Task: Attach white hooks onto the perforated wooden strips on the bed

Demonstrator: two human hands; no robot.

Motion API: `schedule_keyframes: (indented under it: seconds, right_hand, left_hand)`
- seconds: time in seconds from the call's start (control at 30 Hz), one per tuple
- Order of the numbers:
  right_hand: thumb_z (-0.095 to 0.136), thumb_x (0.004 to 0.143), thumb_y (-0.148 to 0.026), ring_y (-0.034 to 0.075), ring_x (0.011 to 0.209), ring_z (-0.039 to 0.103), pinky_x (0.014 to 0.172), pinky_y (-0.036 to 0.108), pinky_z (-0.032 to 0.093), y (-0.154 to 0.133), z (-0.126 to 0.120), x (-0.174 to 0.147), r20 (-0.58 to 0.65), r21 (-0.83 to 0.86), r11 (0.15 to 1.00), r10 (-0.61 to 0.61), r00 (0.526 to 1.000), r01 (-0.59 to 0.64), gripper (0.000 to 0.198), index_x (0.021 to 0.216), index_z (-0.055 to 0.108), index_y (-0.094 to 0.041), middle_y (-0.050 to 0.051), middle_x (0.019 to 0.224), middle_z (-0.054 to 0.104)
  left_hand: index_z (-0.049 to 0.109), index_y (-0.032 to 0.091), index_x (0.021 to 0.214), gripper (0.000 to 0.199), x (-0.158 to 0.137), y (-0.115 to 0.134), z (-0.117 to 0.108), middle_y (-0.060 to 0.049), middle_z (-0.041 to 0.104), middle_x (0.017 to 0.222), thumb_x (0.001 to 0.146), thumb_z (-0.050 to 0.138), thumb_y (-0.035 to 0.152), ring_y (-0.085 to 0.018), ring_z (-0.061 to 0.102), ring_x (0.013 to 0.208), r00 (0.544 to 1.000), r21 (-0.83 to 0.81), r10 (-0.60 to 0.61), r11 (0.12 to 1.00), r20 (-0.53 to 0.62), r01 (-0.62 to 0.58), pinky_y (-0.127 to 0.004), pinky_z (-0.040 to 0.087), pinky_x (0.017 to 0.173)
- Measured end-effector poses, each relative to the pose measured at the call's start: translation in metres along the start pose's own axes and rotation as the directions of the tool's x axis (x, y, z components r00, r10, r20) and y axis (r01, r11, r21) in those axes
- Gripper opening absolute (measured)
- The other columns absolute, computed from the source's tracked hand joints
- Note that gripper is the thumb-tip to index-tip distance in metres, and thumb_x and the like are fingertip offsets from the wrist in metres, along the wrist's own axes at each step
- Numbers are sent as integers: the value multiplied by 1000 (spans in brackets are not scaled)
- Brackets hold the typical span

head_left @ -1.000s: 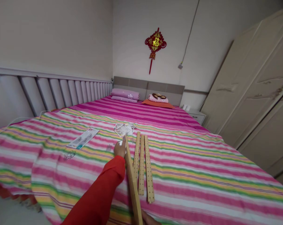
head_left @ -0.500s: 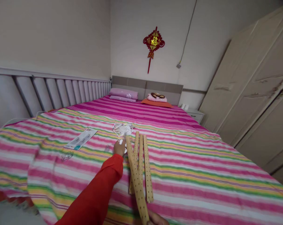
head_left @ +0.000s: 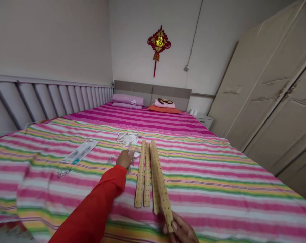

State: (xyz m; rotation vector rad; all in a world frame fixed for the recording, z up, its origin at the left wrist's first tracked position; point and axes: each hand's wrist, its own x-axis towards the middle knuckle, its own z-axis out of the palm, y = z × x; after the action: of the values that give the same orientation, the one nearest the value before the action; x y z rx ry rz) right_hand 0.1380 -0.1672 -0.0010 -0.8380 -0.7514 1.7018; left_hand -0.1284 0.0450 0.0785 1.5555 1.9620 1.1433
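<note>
My right hand (head_left: 180,230) grips the near end of a long, flat, yellowish strip (head_left: 162,182) dotted with small dark marks. The strip slants away from me, its far part over another dotted strip (head_left: 156,189). To its left lie two more such strips, a left one (head_left: 140,175) and a middle one (head_left: 147,179), nearly parallel on the striped sheet. Under a red sleeve, my left hand (head_left: 124,158) is closed, fingertips down among small clear and white pieces (head_left: 136,154); what they pinch is hidden. Just beyond is a pile of white and clear bits (head_left: 127,138).
A flat white package (head_left: 80,152) lies on the left of the bed, with a thin wire coil (head_left: 64,172) nearer me. Pillows (head_left: 128,100) rest by the headboard (head_left: 168,94). A slatted rail (head_left: 67,98) runs along the left, and wardrobes (head_left: 256,91) stand right.
My right hand has carried its strip to the right, so the two left strips now lie uncovered. My left hand stays by the small pieces. The view has turned slightly right.
</note>
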Motion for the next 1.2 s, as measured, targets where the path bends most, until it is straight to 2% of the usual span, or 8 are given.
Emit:
schedule_keyframes:
  seconds: [0.1,0.17,0.27,0.37,0.5,0.7,0.87,1.2]
  right_hand:
    - [78,68,-36,5,40,37,39,18,32,-14,-3,4,-1,33,999,-34,999,34,42,104,68,-17,4,69,64]
    - [77,68,-35,5,43,38,41,18,33,-22,-2,9,-14,61,997,-51,999,52,36,98,69,-15,4,68,63]
    - [76,70,-33,6,48,42,44,18,36,-23,0,21,-28,91,993,-76,997,78,28,88,69,-13,5,69,63]
    - [76,70,-33,6,48,44,46,18,38,-11,-1,36,-25,114,989,-91,996,93,27,83,68,-11,6,71,65]
    - [75,70,-40,4,38,43,39,18,33,9,-9,48,-42,63,995,-71,997,74,33,83,64,-11,7,70,68]
    - [69,73,-50,6,31,42,32,16,28,16,-12,47,-111,-80,994,-87,990,79,41,88,60,-13,1,51,62]
    - [69,73,-49,5,30,40,31,15,29,19,-13,47,-99,-128,985,-131,986,118,51,105,60,-11,-1,51,60]
    - [68,73,-48,6,29,42,29,15,30,16,-19,51,-19,-136,982,-133,991,129,52,108,62,-10,-2,49,60]
  left_hand:
    - [65,15,97,33,-7,5,1,-13,67,106,82,52,41,-24,59,104,996,116,85,990,-38,-80,-32,43,87]
    - [63,14,107,37,-20,7,8,-13,64,115,85,47,40,-23,57,109,978,153,203,969,-40,-195,-35,42,93]
    - [63,16,110,39,-56,8,27,-10,65,116,89,40,40,-20,58,109,901,41,424,903,94,-429,-33,42,96]
    - [62,19,114,41,-101,6,51,-8,64,119,88,42,44,-21,55,115,839,46,509,850,192,-525,-37,41,100]
    - [57,21,122,41,-144,5,73,-8,61,125,88,44,39,-26,47,124,827,210,493,808,269,-550,-47,34,104]
    - [51,18,130,47,-152,11,87,-12,51,137,88,44,37,-30,37,132,873,412,362,777,327,-476,-53,26,107]
    - [47,21,134,48,-151,8,91,-12,46,140,88,42,34,-27,35,133,868,445,359,752,343,-486,-53,24,107]
    - [48,26,133,48,-149,9,84,-8,48,140,86,47,37,-25,37,133,870,415,328,780,368,-469,-48,24,108]
